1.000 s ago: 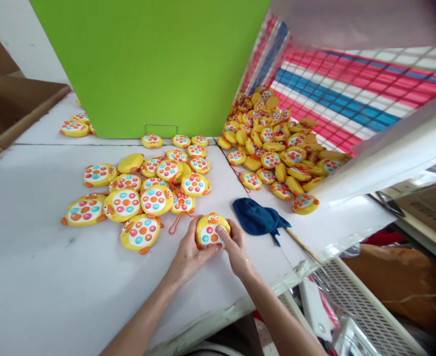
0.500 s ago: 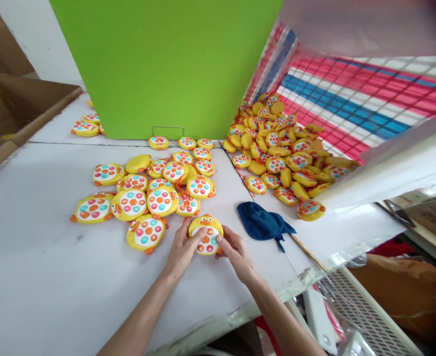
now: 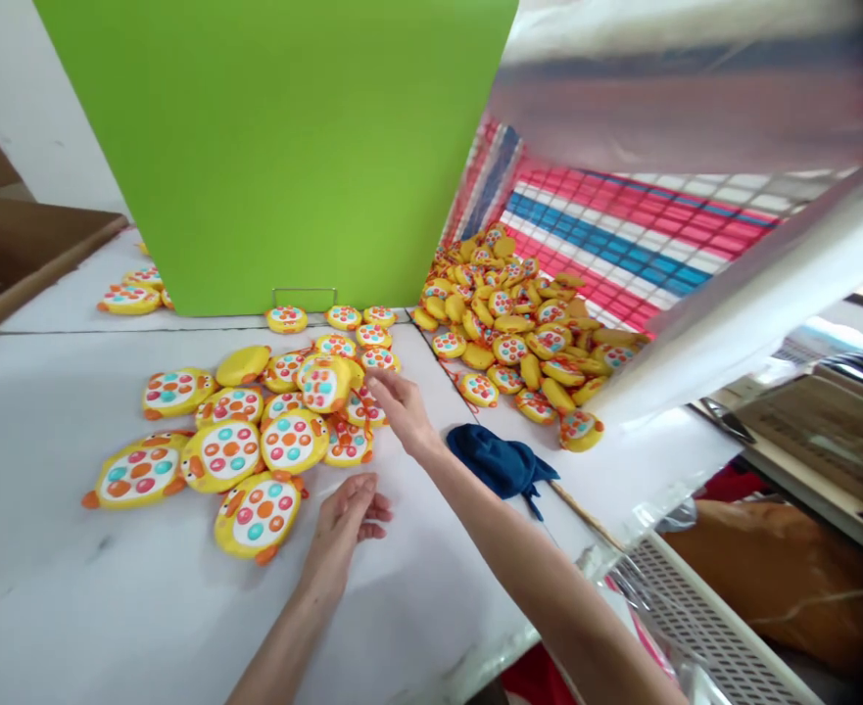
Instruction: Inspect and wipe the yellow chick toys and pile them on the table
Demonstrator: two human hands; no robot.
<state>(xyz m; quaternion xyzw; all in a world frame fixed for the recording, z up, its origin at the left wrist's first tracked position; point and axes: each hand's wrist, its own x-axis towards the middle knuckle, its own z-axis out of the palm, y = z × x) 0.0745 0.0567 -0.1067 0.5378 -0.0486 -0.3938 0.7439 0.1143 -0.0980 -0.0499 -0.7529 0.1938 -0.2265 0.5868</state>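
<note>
Reaching forward with the right hand [image 3: 402, 406], fingers loosely spread and visibly clamped on nothing; impossible to tell about contact between fingertips and the toys beneath. Just to its left, over the pile and slightly blurred, a duck toy [image 3: 326, 382], probably freshly let go, hence the smear and the gap from the fingers. Nearer the body, at or just above the table [image 3: 181, 617], a left hand [image 3: 347, 514], softly curled, thumb and fingers parted, with nothing to be seen in it; likely kept low, out of the other's way.

Farther out, a loose pile of duck toys [image 3: 295, 441], mostly bubbles up, some tilted, presumably from lying on neighbours' edges. Along the foot of a green panel [image 3: 276, 147], a short row of toys [image 3: 343, 317]. To the right, a dark blue cloth [image 3: 497, 460] with a thin stick [image 3: 585, 514], then a large heap of toys [image 3: 508, 328], apparently banked up by a striped sheet [image 3: 593, 230].

Compared with half a second ago: gone, the two-handed hold on one toy; now with hands apart, the right farther forward, and an extra toy over the pile. Seemingly unchanged, heap and cloth, merely shifted in view
</note>
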